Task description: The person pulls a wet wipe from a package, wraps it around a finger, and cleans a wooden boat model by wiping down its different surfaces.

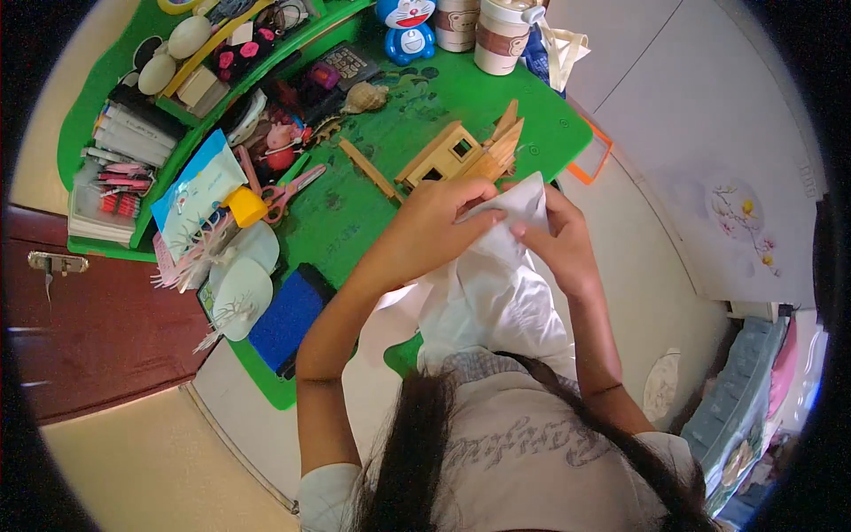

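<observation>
Both hands grip a white, slightly shiny cloth (496, 297), raised over the near edge of the green desk. Its upper corner is pinched between the fingers and thumb of my left hand (434, 222). On the other side of that corner, my right hand (563, 244) closes its thumb and fingers on the fabric. The rest of the cloth hangs in folds toward my lap; whether it is a garment I cannot tell. Just beyond my left hand, a small wooden model (452, 155) with square window openings stands on the desk, beside a loose wooden strip (370, 168).
The green desk (337, 235) carries pink-handled scissors (288, 191), a blue block (288, 319), a blue-and-white packet (199, 186) and a shell (363, 97). A lidded cup (503, 40) and blue cartoon figure (408, 35) stand at the back. A white flower-decorated panel (745, 168) rises at the right.
</observation>
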The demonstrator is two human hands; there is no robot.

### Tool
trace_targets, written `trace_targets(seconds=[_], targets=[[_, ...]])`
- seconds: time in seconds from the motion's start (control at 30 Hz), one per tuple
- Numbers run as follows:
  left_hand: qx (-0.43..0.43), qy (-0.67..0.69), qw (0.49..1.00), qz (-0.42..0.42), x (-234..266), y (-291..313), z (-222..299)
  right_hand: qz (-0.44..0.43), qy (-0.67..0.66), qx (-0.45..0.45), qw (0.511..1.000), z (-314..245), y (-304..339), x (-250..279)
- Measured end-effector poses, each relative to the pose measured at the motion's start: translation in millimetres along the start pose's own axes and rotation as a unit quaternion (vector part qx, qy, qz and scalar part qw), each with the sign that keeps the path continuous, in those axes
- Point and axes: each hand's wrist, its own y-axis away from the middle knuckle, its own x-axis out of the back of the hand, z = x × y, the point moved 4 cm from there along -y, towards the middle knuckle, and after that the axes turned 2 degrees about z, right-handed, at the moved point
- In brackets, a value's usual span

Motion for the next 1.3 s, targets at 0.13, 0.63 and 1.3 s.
trace_targets(seconds=[0.13,0.63,1.3], targets=[[-0.061,-0.003,0.998,0.020,-0.5,1.9,9.9,-0.026,0.049,-0.057,0.997,7.8,1.0,5.6],[-0.223,-0.206,0.943,-0.137,-5.3,-22.9,1.1,0.008,0.066,-0.080,0.995,23.1,8.6,22.5],[-0.120,-0.102,0.971,-0.179,-17.0,-25.0,-22.7,0.043,0.021,-0.091,0.995,33.2,15.1,31.6]])
